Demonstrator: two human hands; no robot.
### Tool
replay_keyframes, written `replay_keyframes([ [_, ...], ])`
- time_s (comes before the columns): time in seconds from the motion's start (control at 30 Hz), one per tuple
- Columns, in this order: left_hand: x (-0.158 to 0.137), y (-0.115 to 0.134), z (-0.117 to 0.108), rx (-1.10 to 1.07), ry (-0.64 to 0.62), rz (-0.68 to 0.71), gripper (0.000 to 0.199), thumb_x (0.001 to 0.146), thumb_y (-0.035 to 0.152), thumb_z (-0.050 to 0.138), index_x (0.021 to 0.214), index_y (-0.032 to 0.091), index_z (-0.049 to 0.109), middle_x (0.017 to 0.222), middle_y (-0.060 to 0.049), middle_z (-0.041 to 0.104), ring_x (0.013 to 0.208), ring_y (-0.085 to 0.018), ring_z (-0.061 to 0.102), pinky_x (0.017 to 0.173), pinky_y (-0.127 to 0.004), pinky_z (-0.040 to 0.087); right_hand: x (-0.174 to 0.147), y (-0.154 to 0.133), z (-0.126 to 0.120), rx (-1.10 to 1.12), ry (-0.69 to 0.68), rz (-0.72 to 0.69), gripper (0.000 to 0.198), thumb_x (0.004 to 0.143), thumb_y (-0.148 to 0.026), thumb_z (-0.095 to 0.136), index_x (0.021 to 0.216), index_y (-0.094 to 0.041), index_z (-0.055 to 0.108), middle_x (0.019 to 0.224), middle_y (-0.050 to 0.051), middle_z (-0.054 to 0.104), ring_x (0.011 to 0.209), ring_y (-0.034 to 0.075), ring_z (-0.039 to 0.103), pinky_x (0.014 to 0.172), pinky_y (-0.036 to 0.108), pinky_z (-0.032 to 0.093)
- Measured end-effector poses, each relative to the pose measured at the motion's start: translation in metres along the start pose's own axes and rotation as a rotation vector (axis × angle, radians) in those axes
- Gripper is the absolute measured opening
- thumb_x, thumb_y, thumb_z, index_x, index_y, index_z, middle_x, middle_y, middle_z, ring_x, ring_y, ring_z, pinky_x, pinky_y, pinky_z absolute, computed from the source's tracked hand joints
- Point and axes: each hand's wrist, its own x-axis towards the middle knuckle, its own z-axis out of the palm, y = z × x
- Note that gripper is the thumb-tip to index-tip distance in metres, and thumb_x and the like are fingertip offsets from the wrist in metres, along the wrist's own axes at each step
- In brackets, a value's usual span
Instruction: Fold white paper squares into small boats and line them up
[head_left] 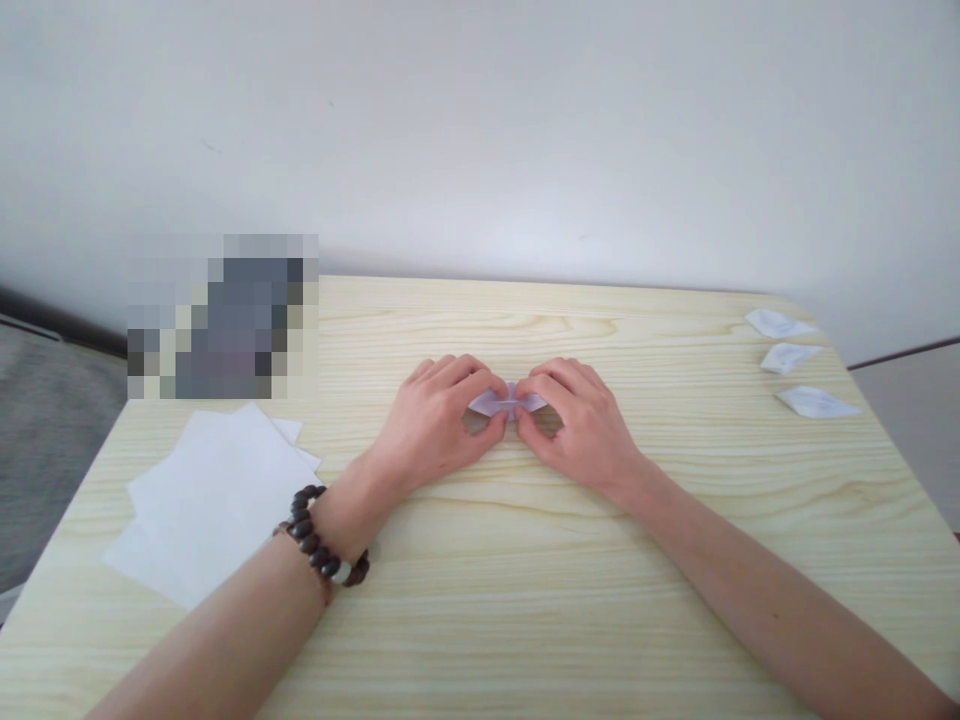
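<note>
A small folded white paper piece point(491, 403) with pointed ends lies between my hands at the middle of the table. My left hand point(452, 412) pinches it from the left, thumb in front and index finger behind. From the right, my right hand point(574, 415) grips it the same way, its fingertips close to those of the left. Fingers cover part of the paper's middle. At the table's right edge lie three similar folded paper boats, a far one point(780, 323), a middle one point(790, 357) and a near one point(817, 402).
Several flat white paper sheets point(217, 490) overlap at the left, beside my left forearm with its dark bead bracelet point(319, 545). A blurred dark object point(236, 330) stands behind them. The wooden table point(570, 590) meets a white wall point(510, 130) at the back.
</note>
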Motion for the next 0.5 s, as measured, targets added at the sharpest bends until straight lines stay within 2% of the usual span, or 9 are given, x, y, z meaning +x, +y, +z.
replay_keyframes([
  [0.27,0.0,0.0036,-0.0009,0.058,-0.045,0.018,0.017,0.083,0.032,0.058,0.094,0.022,0.065,0.083,-0.002,0.065,0.08,-0.02,0.055,0.073,-0.034,0.038,0.0017,0.0,-0.0018,0.025,-0.083,0.044,0.013,0.076,-0.018,0.058,0.089,-0.021,0.059,0.09,0.004,0.066,0.089,0.023,0.057,0.084,0.039,0.041],
  [0.5,-0.0006,0.0027,-0.0005,0.049,-0.033,0.005,0.016,0.086,0.033,0.056,0.095,0.022,0.064,0.086,-0.003,0.065,0.081,-0.02,0.056,0.073,-0.034,0.037,0.002,0.0025,-0.0026,0.097,-0.072,0.071,0.016,0.078,-0.02,0.06,0.094,-0.021,0.058,0.093,0.004,0.066,0.09,0.023,0.057,0.086,0.039,0.041],
])
